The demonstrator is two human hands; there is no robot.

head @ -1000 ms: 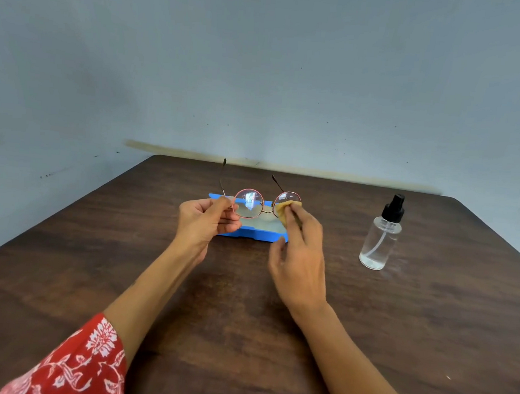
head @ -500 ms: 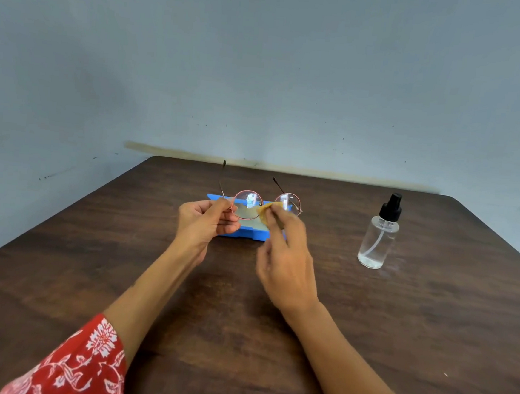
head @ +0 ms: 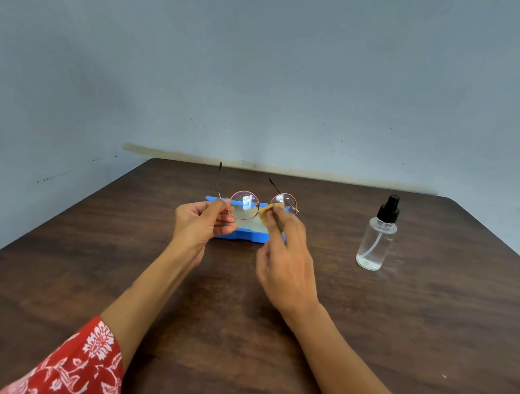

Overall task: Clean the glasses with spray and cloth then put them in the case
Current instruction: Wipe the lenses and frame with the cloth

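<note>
While the left hand (head: 202,223) pinches the round glasses (head: 253,207) by their left rim, holding them up above the open blue case (head: 243,234) near the table's (head: 428,334) far edge, the right hand (head: 285,254) pinches a small yellow cloth (head: 265,213) against the right lens. The clear spray bottle (head: 376,237) stands upright toward the far right corner, with no readable label.

Light was soft, even and rather dim, with faint shadows under both forearms on the counter (head: 397,332). A small bright reflection sat in one lens of the glasses (head: 246,202). The wide lens bowed the counter's edges; focus was slightly soft throughout.
</note>
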